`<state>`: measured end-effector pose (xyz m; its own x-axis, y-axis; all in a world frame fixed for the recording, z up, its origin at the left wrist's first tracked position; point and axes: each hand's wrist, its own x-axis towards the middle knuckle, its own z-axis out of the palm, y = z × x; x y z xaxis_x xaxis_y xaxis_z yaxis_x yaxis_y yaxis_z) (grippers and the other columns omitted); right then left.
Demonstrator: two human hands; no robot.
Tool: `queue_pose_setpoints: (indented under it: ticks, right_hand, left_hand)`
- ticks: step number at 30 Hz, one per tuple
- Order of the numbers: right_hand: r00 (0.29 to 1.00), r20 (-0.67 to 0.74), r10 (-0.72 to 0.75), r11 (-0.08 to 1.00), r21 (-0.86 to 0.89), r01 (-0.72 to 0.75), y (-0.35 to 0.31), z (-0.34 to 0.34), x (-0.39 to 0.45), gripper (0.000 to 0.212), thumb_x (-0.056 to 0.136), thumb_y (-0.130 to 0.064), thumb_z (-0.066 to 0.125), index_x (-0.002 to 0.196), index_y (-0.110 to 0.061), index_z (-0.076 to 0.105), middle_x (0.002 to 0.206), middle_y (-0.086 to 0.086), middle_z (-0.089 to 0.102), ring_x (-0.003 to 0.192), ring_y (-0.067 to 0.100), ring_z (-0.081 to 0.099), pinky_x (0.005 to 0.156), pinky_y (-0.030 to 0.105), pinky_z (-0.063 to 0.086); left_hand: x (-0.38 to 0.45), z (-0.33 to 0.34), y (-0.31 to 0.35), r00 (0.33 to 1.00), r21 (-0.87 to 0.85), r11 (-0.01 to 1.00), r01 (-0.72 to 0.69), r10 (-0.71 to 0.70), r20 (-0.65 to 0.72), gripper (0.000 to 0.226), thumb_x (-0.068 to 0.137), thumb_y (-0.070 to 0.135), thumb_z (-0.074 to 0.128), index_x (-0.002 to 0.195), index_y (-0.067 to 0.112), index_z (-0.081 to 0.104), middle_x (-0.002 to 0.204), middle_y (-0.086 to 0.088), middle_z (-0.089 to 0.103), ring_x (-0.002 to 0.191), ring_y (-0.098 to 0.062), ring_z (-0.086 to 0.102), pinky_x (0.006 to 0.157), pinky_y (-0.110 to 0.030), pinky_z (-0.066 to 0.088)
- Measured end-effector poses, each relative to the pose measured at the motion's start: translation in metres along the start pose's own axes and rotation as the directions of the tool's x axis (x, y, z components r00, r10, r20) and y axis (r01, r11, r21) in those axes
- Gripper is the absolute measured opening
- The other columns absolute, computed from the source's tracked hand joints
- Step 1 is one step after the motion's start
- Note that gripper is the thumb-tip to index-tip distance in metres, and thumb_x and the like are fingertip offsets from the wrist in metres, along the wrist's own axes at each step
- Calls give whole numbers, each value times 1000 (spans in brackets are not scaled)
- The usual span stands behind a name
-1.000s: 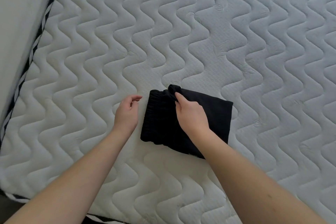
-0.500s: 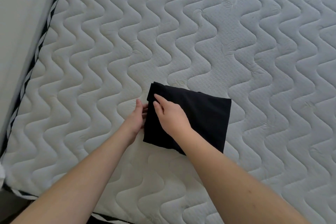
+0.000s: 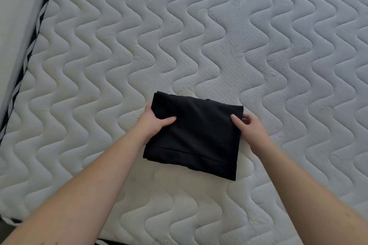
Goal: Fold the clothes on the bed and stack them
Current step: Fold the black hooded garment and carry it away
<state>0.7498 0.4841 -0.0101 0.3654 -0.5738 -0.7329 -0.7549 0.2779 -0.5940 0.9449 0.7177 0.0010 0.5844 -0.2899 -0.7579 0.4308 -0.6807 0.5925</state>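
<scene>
A black garment (image 3: pixel 199 135), folded into a compact rectangle, lies on the white quilted mattress (image 3: pixel 219 35) near its front edge. My left hand (image 3: pixel 154 123) grips the garment's left edge, thumb on top and fingers tucked under. On the right edge, my right hand (image 3: pixel 249 125) pinches the fabric, thumb on top and fingers curled at the side. No other clothes are in view.
The mattress's left edge carries black-and-white striped piping (image 3: pixel 31 45), with a pale wall (image 3: pixel 18 6) beyond it. The mattress's front edge (image 3: pixel 111 241) runs along the bottom of the view, between my forearms.
My right hand has left the garment's top left corner and gone to its right edge. My left hand has closed on the left edge. The garment now lies flat and smooth.
</scene>
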Motion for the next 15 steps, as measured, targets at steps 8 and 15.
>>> queue_pose_setpoints:
  ticks: [8,15]
  right_hand:
    - [976,178,-129,991,-3,132,-9,-18,0,48,75,-24,85,116,-19,62,110,-2,71,102,14,67,88,34,56]
    - [940,124,-319,948,31,318,-44,-74,-35,27,78,-21,81,97,-36,70,93,-19,74,85,-5,69,62,7,50]
  left_hand:
    - [-16,4,0,994,-220,973,63,-40,104,20,82,38,76,97,30,67,95,9,76,80,-7,73,58,-20,55]
    - [-50,6,49,948,-200,958,-206,246,202,39,74,19,73,112,28,68,108,2,74,101,-9,69,78,-20,54]
